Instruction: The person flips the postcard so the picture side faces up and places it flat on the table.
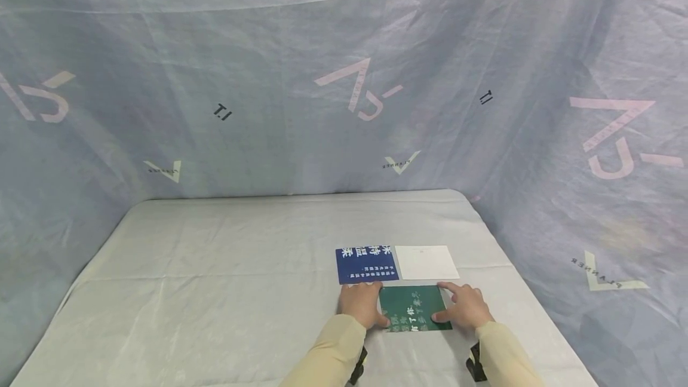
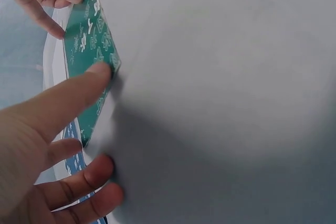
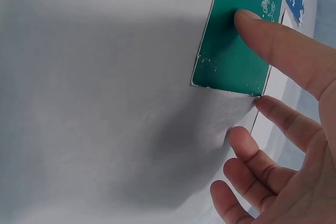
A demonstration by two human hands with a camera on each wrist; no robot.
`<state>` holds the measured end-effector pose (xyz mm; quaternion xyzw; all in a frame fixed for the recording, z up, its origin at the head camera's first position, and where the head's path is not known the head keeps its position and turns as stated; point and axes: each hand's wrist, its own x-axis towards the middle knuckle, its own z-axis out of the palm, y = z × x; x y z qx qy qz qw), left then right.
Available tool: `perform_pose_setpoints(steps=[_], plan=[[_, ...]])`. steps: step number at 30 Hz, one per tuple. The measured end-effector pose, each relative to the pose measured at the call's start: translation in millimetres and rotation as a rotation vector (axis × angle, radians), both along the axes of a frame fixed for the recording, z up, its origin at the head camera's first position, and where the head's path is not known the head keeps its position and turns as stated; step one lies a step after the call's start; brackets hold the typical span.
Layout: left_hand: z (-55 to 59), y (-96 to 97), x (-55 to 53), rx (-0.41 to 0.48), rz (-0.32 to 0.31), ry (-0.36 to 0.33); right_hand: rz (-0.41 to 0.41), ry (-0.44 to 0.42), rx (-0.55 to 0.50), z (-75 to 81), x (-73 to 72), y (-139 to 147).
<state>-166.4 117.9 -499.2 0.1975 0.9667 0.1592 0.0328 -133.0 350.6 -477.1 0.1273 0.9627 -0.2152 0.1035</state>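
Observation:
A green card (image 1: pixel 400 300) with white lettering lies on the cloth near the front right of the table. At its left end is my left hand (image 1: pixel 360 303), the thumb on the near corner and the index finger by the far corner. My right hand (image 1: pixel 467 307) is at the opposite end. Its thumb (image 3: pixel 252 24) presses on the card's face, while the index fingertip (image 3: pixel 264 103) meets a corner. The other fingers of both hands are spread loosely beside the card (image 2: pixel 76 64).
Just beyond the green card lie a blue card (image 1: pixel 368 266) with white characters and, right of it, a white card (image 1: pixel 427 263). A pale cloth (image 1: pixel 215 291) covers the table. Printed grey-blue fabric (image 1: pixel 269 76) hangs behind and at both sides.

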Motion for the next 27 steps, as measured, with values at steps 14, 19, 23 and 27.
perform_pose_setpoints(steps=[14,19,23,27], plan=[[3.0,2.2,-0.3,-0.025,-0.012,0.019,-0.010,0.012,-0.019,-0.9,0.4,-2.9],[2.5,2.3,-0.5,-0.008,-0.012,0.016,-0.024,0.008,-0.032,-0.9,0.9,-2.5],[1.8,2.7,-1.0,0.019,-0.013,0.007,-0.039,0.020,-0.051,-2.0,0.5,-3.0],[1.6,3.2,-0.8,0.025,-0.011,0.005,-0.043,0.028,-0.065,-3.9,1.9,-1.7]])
